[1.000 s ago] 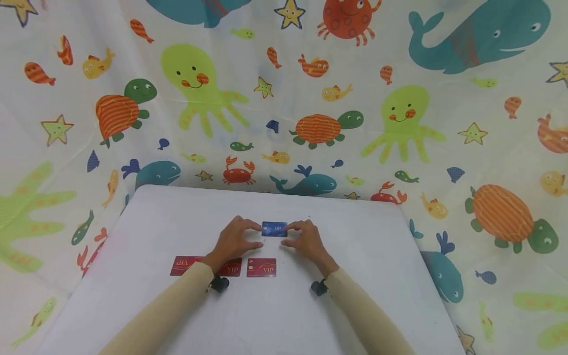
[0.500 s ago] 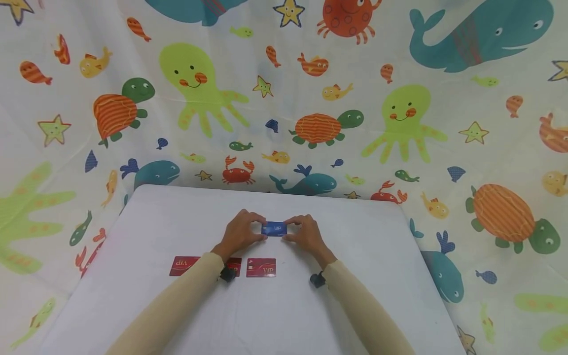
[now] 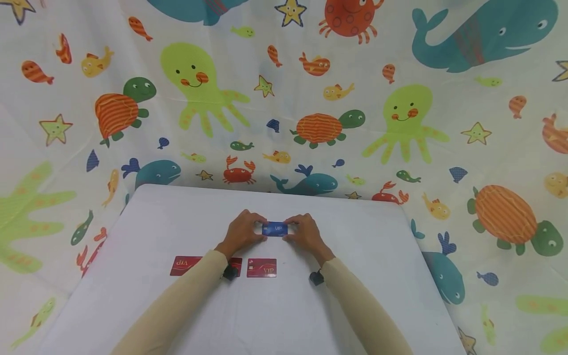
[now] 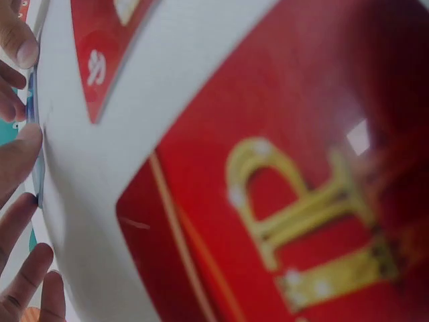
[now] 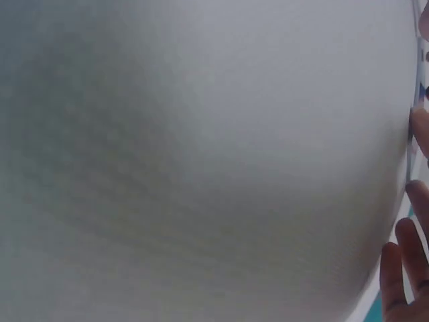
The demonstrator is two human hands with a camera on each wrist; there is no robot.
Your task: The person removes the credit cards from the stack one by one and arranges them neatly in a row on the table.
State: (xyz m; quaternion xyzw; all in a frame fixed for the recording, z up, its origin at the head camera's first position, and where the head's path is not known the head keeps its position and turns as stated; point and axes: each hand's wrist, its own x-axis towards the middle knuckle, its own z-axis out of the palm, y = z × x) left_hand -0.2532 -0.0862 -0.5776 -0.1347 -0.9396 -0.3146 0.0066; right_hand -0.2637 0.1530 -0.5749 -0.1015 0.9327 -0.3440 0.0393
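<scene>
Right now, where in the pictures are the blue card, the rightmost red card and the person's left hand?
Blue card (image 3: 274, 229): head view, middle of its face.
Rightmost red card (image 3: 262, 268): head view, middle of its face.
Left hand (image 3: 240, 233): head view, back of the hand.

View mostly filled by the white tabletop (image 5: 221, 154), blurred and shadowed at left.
At the right border, a thin card (image 5: 420, 87), seen edge-on, is touched by the right hand (image 5: 413, 253), partly cut off.
</scene>
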